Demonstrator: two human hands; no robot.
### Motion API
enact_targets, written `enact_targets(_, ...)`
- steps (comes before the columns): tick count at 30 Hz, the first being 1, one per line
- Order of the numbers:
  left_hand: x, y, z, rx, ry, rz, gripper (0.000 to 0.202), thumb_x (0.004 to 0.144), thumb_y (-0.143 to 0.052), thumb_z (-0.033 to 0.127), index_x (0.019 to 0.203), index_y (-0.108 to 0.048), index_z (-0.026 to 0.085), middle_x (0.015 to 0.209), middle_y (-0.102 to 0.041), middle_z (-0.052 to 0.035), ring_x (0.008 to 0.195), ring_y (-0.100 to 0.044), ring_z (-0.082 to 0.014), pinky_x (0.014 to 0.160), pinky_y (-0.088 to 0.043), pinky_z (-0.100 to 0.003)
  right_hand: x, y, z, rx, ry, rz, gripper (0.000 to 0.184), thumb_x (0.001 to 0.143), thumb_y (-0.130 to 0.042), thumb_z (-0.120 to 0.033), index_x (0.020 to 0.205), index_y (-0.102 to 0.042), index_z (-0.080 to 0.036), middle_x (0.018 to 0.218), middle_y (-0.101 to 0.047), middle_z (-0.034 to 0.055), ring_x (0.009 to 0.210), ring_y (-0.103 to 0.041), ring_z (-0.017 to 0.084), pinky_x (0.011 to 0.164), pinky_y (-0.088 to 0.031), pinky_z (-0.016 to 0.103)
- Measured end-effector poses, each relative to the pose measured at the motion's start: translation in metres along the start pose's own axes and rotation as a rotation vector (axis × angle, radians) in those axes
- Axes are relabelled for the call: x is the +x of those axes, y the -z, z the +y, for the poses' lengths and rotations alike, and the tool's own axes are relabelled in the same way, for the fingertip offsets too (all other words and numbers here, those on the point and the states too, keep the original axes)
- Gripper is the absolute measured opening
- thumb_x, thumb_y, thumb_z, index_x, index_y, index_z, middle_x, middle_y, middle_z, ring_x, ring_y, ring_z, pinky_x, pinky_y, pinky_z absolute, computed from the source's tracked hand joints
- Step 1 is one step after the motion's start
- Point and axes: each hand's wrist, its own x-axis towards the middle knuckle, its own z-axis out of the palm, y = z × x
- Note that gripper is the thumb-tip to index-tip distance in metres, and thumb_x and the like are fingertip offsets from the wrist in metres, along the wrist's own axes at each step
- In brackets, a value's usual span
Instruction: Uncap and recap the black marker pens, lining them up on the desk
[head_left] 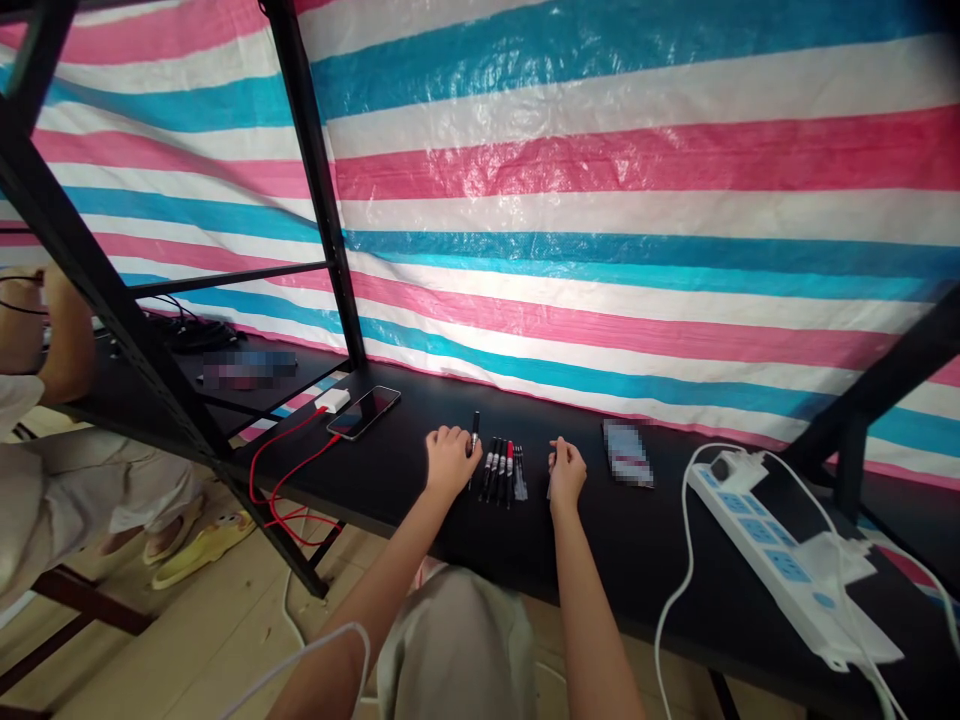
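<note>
My left hand has its fingers curled around a black marker pen, which stands out past the fingertips along the row's left side. Just right of it lies a row of markers, black ones with white bands and one with a red part. Several thin clear-and-black pens or refills form the right end of the row. On the other side of the row, my right hand is closed, fingers bent together. A slim pale edge shows below its fingertips, too small to name.
A phone with a white charger and red cable lies at left. To the right are a blurred-out flat item and a white power strip with loose cables. Black metal posts frame the black table; another person sits far left.
</note>
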Motion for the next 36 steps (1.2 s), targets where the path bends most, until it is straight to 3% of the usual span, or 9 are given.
enact_targets(4,0.000,-0.002,0.001,-0.007,-0.013,-0.151,0.033,0.082,-0.041,0.033,0.055,-0.053,0.017,0.068,-0.058,-0.0046,0.077,-0.048,-0.0178,0.075,-0.028,-0.033,-0.004,0.005,-0.006,-0.378,0.049,-0.043,0.039,0.080,-0.037,-0.047,0.079,-0.063,-0.018,0.059,-0.060,0.0023,0.060,-0.054,0.016,0.057,-0.032,0.025)
enact_targets(8,0.000,-0.001,0.002,-0.002,0.004,-0.226,0.033,0.081,-0.041,0.033,0.056,-0.054,0.017,0.071,-0.060,-0.0049,0.079,-0.049,-0.0178,0.075,-0.029,-0.033,-0.009,0.004,-0.011,-0.555,0.111,-0.163,0.040,0.082,-0.035,-0.044,0.091,-0.064,-0.018,0.068,-0.064,0.0049,0.070,-0.056,0.019,0.062,-0.034,0.026)
enact_targets(13,-0.001,-0.003,0.000,-0.011,-0.041,-0.243,0.029,0.080,-0.043,0.032,0.058,-0.053,0.017,0.073,-0.059,-0.0038,0.080,-0.050,-0.0174,0.075,-0.029,-0.032,-0.012,-0.001,-0.009,-0.571,0.224,-0.220,0.038,0.082,-0.037,-0.036,0.104,-0.059,-0.015,0.087,-0.064,0.0085,0.079,-0.057,0.019,0.070,-0.036,0.026)
enact_targets(23,-0.002,-0.005,0.000,-0.060,-0.101,-0.279,0.023,0.084,-0.040,0.034,0.072,-0.052,0.018,0.077,-0.060,-0.0015,0.079,-0.050,-0.0154,0.074,-0.029,-0.029,-0.018,-0.001,-0.015,-0.712,0.230,-0.327,0.031,0.083,-0.036,-0.032,0.102,-0.058,-0.023,0.088,-0.063,0.0035,0.078,-0.056,0.018,0.063,-0.034,0.025)
enact_targets(36,0.000,-0.010,-0.004,-0.005,-0.055,-0.319,0.029,0.090,-0.030,0.031,0.082,-0.054,0.018,0.086,-0.062,-0.0039,0.084,-0.053,-0.0163,0.072,-0.030,-0.029,-0.020,-0.001,-0.019,-0.738,0.227,-0.299,0.034,0.082,-0.034,-0.028,0.109,-0.054,-0.021,0.094,-0.060,0.0062,0.080,-0.056,0.017,0.063,-0.034,0.025)
